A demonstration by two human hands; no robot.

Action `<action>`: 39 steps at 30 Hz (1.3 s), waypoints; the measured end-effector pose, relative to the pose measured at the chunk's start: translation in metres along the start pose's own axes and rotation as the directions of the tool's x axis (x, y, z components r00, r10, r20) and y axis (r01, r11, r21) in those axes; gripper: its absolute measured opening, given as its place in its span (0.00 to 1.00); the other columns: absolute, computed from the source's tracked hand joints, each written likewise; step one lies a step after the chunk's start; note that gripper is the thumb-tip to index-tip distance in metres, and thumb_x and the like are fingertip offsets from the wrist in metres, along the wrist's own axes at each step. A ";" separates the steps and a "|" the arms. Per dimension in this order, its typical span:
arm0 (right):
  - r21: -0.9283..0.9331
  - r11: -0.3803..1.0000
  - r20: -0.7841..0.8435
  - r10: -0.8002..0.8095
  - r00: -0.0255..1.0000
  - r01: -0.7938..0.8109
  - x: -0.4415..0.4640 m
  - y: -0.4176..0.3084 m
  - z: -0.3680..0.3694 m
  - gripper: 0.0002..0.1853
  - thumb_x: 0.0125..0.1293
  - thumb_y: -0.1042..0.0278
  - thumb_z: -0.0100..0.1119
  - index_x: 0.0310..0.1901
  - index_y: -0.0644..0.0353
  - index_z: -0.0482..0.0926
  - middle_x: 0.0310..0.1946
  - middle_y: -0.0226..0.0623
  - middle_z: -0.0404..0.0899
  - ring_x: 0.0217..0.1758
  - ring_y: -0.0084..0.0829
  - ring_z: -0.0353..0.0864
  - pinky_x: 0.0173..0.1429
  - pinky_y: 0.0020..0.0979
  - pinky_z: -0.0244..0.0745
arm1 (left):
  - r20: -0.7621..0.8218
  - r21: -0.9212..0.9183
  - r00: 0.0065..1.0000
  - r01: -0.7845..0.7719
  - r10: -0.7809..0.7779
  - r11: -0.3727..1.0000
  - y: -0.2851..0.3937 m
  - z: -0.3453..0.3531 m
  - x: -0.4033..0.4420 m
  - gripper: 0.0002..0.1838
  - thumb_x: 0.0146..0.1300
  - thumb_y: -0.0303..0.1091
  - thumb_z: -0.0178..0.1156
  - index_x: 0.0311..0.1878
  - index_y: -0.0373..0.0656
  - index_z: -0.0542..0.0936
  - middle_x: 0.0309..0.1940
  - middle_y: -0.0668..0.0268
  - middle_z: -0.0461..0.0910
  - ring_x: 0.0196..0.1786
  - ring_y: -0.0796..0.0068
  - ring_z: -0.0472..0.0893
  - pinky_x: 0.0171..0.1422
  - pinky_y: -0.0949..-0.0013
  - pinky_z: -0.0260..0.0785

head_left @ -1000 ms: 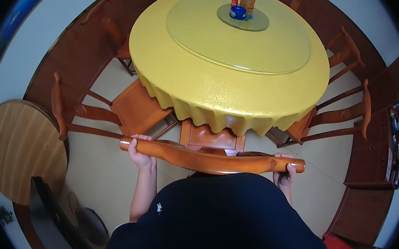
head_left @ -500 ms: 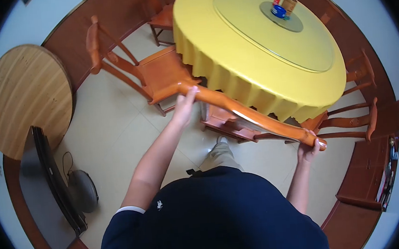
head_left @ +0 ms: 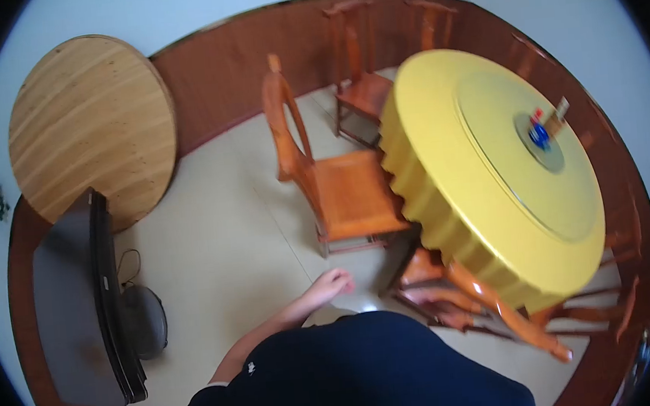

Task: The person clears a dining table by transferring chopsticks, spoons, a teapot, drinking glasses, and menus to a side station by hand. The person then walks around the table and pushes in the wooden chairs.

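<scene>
My left hand [head_left: 330,286] hangs in front of my body over the floor, its fingers curled together and slightly blurred, with nothing seen in it. My right hand is out of view. To the right of my left hand, a reddish-brown wooden chair [head_left: 424,266] stands with its seat partly under the yellow tablecloth and its curved top rail toward me; no hand touches it. Another wooden chair [head_left: 355,193] is ahead of my left hand, its seat edge against the cloth. The round table [head_left: 445,171] wears a yellow tablecloth that hides its legs.
On the table's glass turntable [head_left: 503,143] sit a blue container [head_left: 539,136] and small items. More chairs [head_left: 362,93] stand around the table. A round wooden board [head_left: 94,129] leans on the left wall, near a large dark flat-screen panel [head_left: 77,306] and a dark rounded object [head_left: 145,324].
Both hands have let go of the near chair's top rail. My left hand has drawn back toward my body, and my right hand has left view. The camera has turned left.
</scene>
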State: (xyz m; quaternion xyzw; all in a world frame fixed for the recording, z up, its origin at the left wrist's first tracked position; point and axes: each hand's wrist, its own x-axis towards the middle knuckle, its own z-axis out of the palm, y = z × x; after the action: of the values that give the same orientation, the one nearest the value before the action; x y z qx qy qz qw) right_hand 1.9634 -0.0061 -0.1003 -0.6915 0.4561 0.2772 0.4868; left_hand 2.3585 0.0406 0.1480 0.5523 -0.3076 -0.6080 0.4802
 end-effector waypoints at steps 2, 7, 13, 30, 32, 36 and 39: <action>-0.186 0.981 -0.071 -0.074 0.995 0.060 0.034 -0.108 -0.051 0.26 0.51 0.60 0.53 0.50 0.67 0.65 0.43 0.48 0.71 0.44 0.44 0.71 0.50 0.35 0.66 | -0.106 0.025 0.990 0.091 -0.088 0.996 0.016 -0.056 -0.008 0.14 0.61 0.38 0.47 0.41 0.36 0.68 0.34 0.60 0.74 0.37 0.72 0.75 0.44 0.71 0.67; -0.143 0.875 -0.511 -0.465 0.723 0.462 0.032 -0.382 -0.149 0.46 0.43 0.49 0.63 0.58 0.67 0.50 0.54 0.57 0.56 0.59 0.49 0.57 0.61 0.37 0.55 | -0.353 -0.137 0.919 0.137 -0.177 0.981 0.053 -0.165 -0.031 0.12 0.60 0.37 0.46 0.38 0.37 0.69 0.32 0.60 0.74 0.36 0.71 0.75 0.42 0.71 0.67; -0.105 0.433 -0.814 -0.555 0.173 0.895 0.021 -0.559 -0.190 0.50 0.35 0.58 0.71 0.58 0.65 0.50 0.56 0.49 0.56 0.60 0.45 0.55 0.61 0.36 0.52 | -0.388 -0.297 0.908 0.040 -0.158 0.954 0.084 -0.276 0.036 0.12 0.59 0.38 0.47 0.39 0.38 0.68 0.32 0.60 0.74 0.35 0.71 0.75 0.42 0.72 0.67; 0.009 0.063 -0.890 0.455 -0.020 0.998 0.035 -0.664 -0.141 0.25 0.50 0.52 0.50 0.44 0.64 0.68 0.45 0.45 0.67 0.55 0.37 0.62 0.62 0.40 0.50 | 0.086 -0.503 0.926 -0.278 0.368 0.818 0.332 -0.443 0.367 0.24 0.60 0.46 0.46 0.51 0.38 0.61 0.45 0.55 0.67 0.49 0.63 0.69 0.56 0.64 0.60; 0.004 0.089 -0.889 0.457 -0.037 0.996 0.035 -0.663 -0.145 0.24 0.50 0.52 0.50 0.43 0.64 0.68 0.44 0.45 0.68 0.54 0.37 0.63 0.61 0.40 0.51 | 0.177 -0.570 0.918 -0.199 0.356 0.797 0.341 -0.434 0.383 0.23 0.60 0.47 0.46 0.50 0.38 0.62 0.44 0.56 0.68 0.47 0.62 0.69 0.55 0.63 0.61; 0.005 0.091 -0.876 0.482 -0.039 0.996 0.034 -0.667 -0.147 0.23 0.50 0.53 0.51 0.41 0.64 0.68 0.42 0.45 0.68 0.51 0.36 0.65 0.60 0.40 0.53 | 0.072 -0.611 0.974 -0.127 0.215 0.781 0.357 -0.417 0.384 0.11 0.55 0.40 0.48 0.25 0.42 0.66 0.21 0.64 0.68 0.25 0.69 0.68 0.36 0.62 0.66; -0.087 0.034 -0.828 0.553 -0.091 0.996 0.033 -0.654 -0.161 0.20 0.49 0.57 0.52 0.38 0.66 0.71 0.38 0.45 0.71 0.47 0.36 0.68 0.56 0.38 0.59 | 0.087 -0.632 0.963 -0.144 0.254 0.762 0.352 -0.410 0.390 0.09 0.53 0.38 0.47 0.26 0.41 0.66 0.21 0.63 0.68 0.25 0.68 0.68 0.35 0.62 0.66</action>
State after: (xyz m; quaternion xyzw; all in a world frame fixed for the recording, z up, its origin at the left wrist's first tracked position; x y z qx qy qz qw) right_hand 2.5567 -0.0956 0.2069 -0.2664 0.3779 -0.8067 0.3680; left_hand 2.8690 -0.3786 0.2370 0.2748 -0.1872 -0.6647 0.6691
